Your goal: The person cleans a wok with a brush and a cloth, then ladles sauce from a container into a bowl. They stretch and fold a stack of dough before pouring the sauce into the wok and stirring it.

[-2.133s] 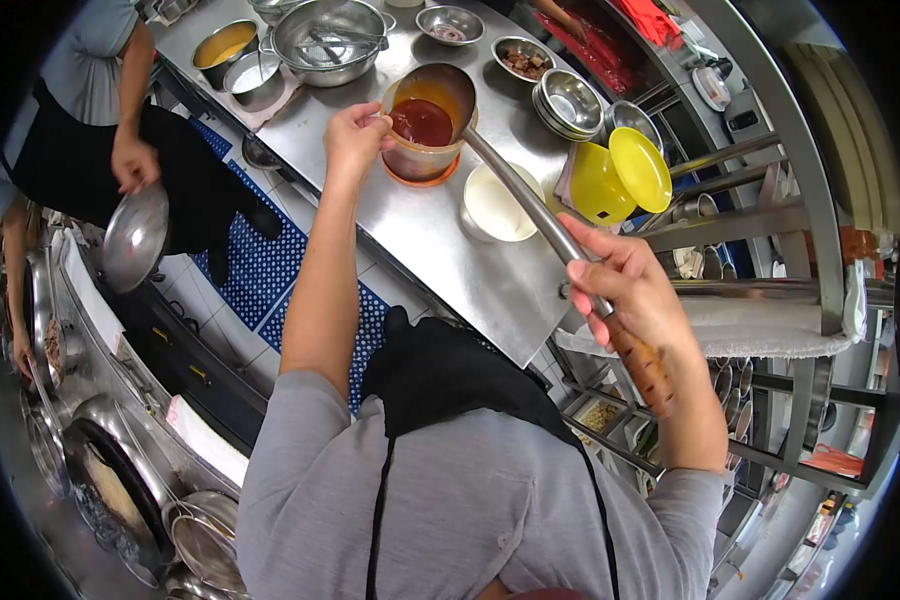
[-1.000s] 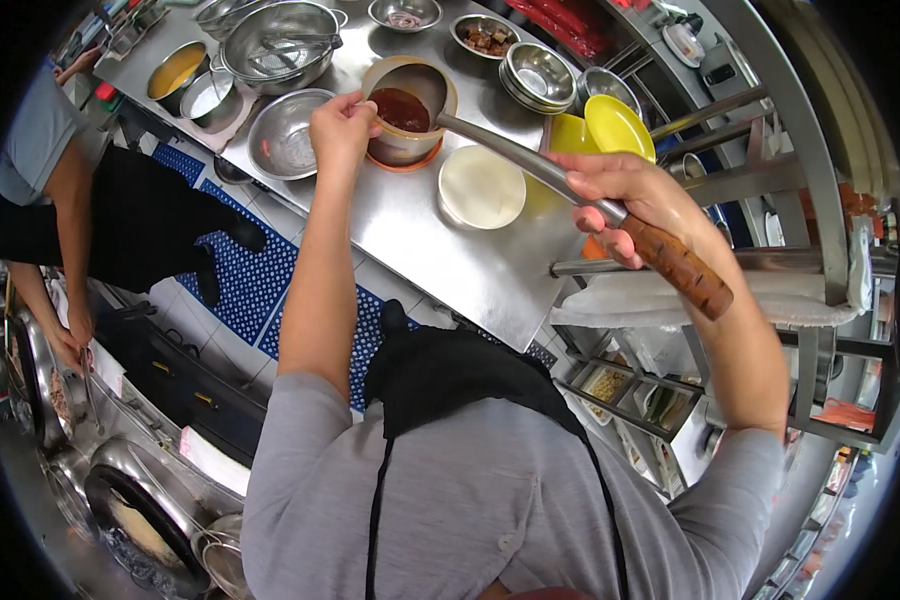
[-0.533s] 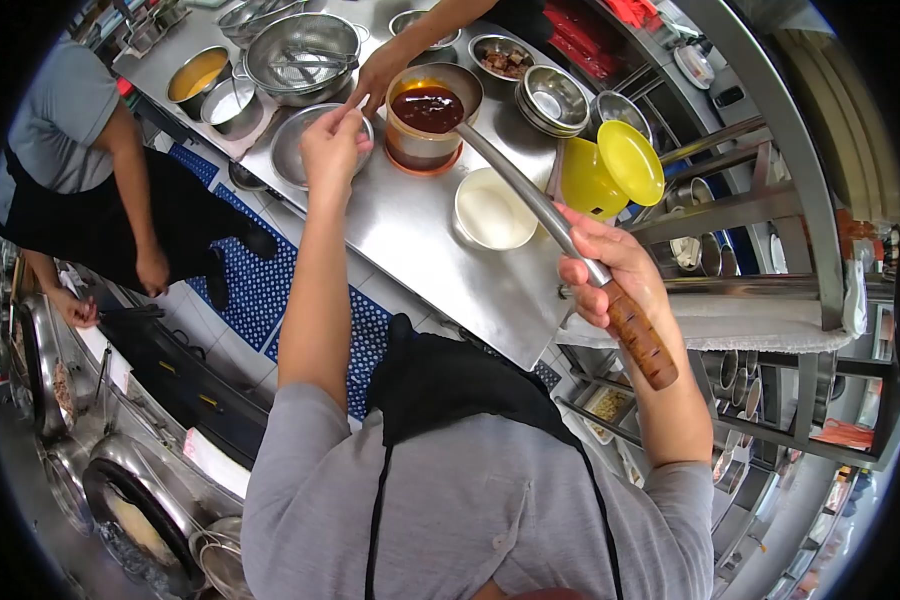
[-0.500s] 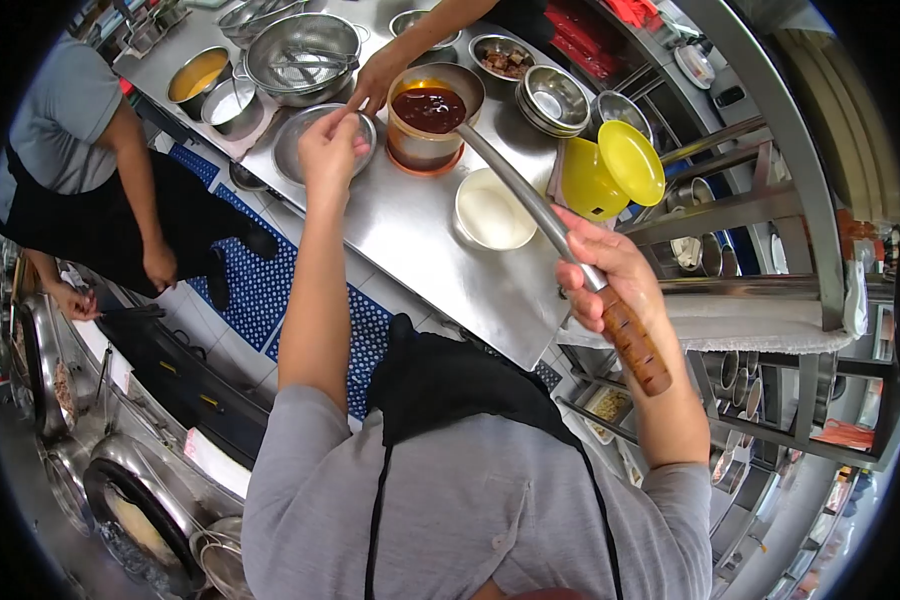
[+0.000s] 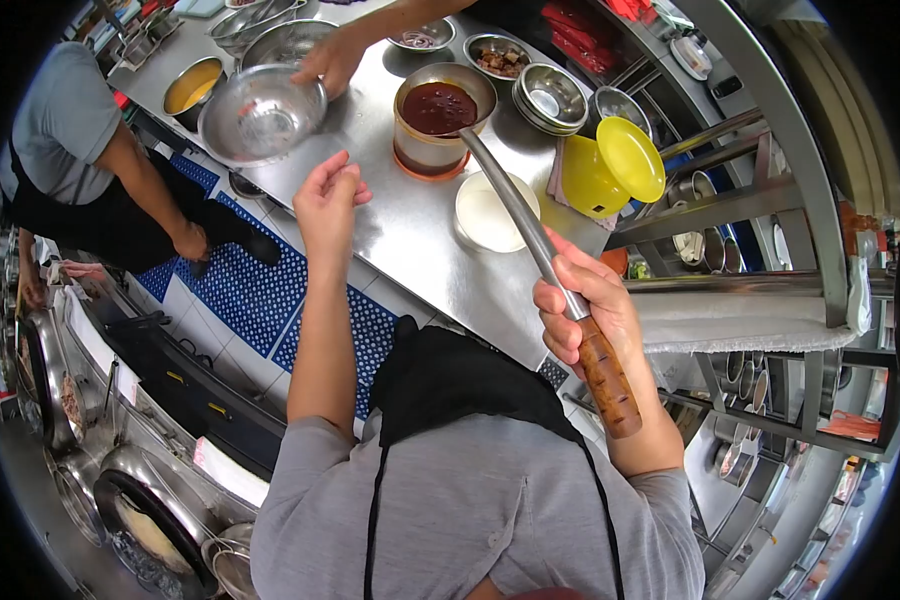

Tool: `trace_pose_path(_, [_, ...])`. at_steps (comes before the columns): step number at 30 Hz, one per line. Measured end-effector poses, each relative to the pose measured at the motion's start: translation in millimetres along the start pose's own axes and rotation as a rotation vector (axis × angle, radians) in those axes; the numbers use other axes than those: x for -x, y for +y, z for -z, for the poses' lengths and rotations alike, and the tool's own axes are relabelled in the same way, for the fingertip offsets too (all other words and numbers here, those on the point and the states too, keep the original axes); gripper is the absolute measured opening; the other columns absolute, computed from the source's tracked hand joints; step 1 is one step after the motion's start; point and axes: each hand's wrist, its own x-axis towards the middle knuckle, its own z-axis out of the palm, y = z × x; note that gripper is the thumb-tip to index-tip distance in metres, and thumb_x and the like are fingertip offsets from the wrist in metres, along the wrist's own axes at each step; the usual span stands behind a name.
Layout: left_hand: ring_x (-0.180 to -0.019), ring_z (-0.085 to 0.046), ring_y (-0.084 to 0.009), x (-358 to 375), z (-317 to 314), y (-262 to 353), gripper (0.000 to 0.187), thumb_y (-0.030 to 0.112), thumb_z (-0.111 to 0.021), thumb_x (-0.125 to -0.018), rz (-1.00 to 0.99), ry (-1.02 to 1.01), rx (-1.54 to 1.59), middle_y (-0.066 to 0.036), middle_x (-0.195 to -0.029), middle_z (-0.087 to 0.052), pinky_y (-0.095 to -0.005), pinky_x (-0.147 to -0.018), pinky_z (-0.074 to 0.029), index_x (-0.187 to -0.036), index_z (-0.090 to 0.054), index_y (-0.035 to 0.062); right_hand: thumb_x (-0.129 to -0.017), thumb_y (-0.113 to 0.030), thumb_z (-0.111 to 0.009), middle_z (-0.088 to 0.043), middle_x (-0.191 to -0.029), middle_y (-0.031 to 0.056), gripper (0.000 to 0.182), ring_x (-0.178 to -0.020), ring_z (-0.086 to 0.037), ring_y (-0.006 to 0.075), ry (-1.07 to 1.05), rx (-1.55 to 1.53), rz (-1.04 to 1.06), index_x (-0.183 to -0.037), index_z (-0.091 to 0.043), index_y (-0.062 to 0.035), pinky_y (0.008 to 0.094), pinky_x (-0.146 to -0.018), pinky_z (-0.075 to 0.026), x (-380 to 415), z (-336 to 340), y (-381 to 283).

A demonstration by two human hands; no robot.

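Note:
My right hand (image 5: 592,295) is wrapped round a long steel ladle (image 5: 518,210) with a brown wooden grip. The ladle's far end reaches the rim of a round pot (image 5: 430,152) of dark red-brown sauce (image 5: 438,106); its head is hidden. My left hand (image 5: 330,205) hovers over the table's near edge, holding nothing, fingers loosely bent and apart. Just beyond it, a co-worker's hand (image 5: 332,60) grips a wide steel bowl (image 5: 262,125), tilted and off the tabletop. A white tub (image 5: 490,218) stands between the pot and my right hand.
The steel table (image 5: 420,255) also bears stacked steel bowls (image 5: 552,98), a bowl of brown chunks (image 5: 498,58), a yellow container (image 5: 595,180) and a pot of yellow liquid (image 5: 192,90). Another person (image 5: 80,170) stands at the left near the woks (image 5: 150,525). Shelving rails (image 5: 730,210) flank my right side.
The steel bowl has risen and moved left in the co-worker's hand, away from my left hand. My left hand has drawn back slightly. My right hand and the ladle's grip have dropped closer to me.

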Motion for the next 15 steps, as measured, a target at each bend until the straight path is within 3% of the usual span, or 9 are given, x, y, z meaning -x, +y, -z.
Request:
trace_pose_path(5, [-0.078,-0.066,-0.0148,0.8,6.0,-3.0,0.036,0.007,-0.062,-0.093,-0.001,-0.006,0.014,-0.013,-0.102,-0.069,-0.0267,-0.07,-0.059,-0.125,-0.059,-0.0093,-0.1,-0.017,-0.054,-0.054,-0.072,0.0097,0.053,-0.041,-0.052,0.0157,-0.065,-0.125,-0.013,-0.149,-0.037,-0.011,0.0298,-0.033,-0.041,3.9,1.9,-0.8])
trace_pose_path(8, [-0.078,-0.066,-0.0152,4.1,11.1,-1.5,0.035,0.007,-0.062,-0.093,0.019,0.007,0.014,-0.013,-0.102,-0.07,-0.0273,-0.07,-0.059,-0.125,-0.059,-0.0087,-0.103,-0.017,-0.045,-0.053,-0.075,0.0109,0.049,-0.04,-0.05,0.0148,-0.064,-0.159,0.004,-0.149,-0.034,-0.007,0.0292,-0.031,-0.043,6.8,2.5,0.1])
trace_pose_path(11, [-0.077,-0.066,-0.0147,6.4,17.1,-1.5,0.035,0.006,-0.063,-0.092,0.033,0.021,0.015,-0.012,-0.1,-0.069,-0.027,-0.069,-0.059,-0.124,-0.06,-0.0087,-0.101,-0.018,-0.053,-0.054,-0.073,0.0091,0.053,-0.042,-0.052,0.0147,-0.088,-0.153,-0.013,-0.15,-0.036,-0.0096,0.029,-0.033,-0.041,8.0,7.3,-0.8])
trace_pose_path(15, [-0.076,-0.065,-0.0137,9.6,24.1,-2.0,0.035,0.006,-0.064,-0.091,0.051,0.038,0.032,-0.01,-0.096,-0.068,-0.0257,-0.067,-0.058,-0.123,-0.06,-0.0093,-0.101,-0.017,-0.052,-0.053,-0.073,0.0087,0.052,-0.042,-0.051,0.0141,-0.102,-0.157,-0.017,-0.15,-0.035,-0.0094,0.0284,-0.033,-0.041,11.6,12.9,-3.4])
